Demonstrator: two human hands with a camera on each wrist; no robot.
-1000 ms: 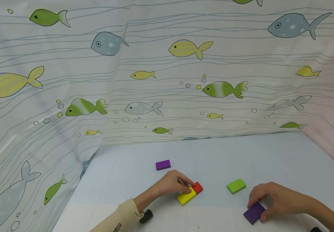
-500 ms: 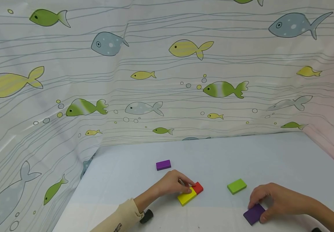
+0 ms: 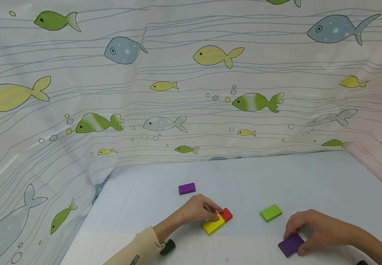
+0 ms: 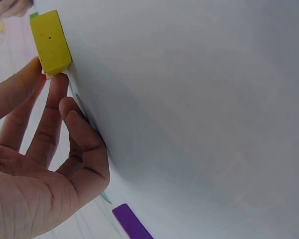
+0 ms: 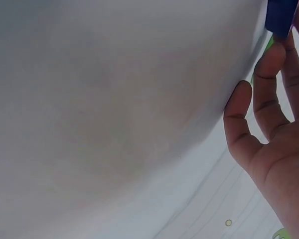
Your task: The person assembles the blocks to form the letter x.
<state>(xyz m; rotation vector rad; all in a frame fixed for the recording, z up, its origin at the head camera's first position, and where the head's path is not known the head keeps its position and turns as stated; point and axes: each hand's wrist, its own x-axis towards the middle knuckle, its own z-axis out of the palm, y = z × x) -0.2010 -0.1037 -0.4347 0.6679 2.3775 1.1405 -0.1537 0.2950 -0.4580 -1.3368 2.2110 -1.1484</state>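
Observation:
My left hand point(image 3: 195, 210) pinches a yellow block point(image 3: 212, 226) that lies flat, end to end with a red block point(image 3: 227, 214). The thumb is on the yellow one and the index fingertip reaches the red one. In the left wrist view the thumb and a finger meet the yellow block point(image 4: 51, 42) near one end, and the red one is mostly hidden. My right hand point(image 3: 320, 227) grips a dark purple block point(image 3: 290, 245) between thumb and fingers, low over the table. Only part of this purple block point(image 5: 280, 17) enters the right wrist view.
A green block point(image 3: 271, 213) lies between the two hands, slightly farther back. Beyond the left hand is another purple block point(image 3: 187, 188). The white table point(image 3: 244, 176) ends against a fish-patterned curtain point(image 3: 184, 106) at the back and sides.

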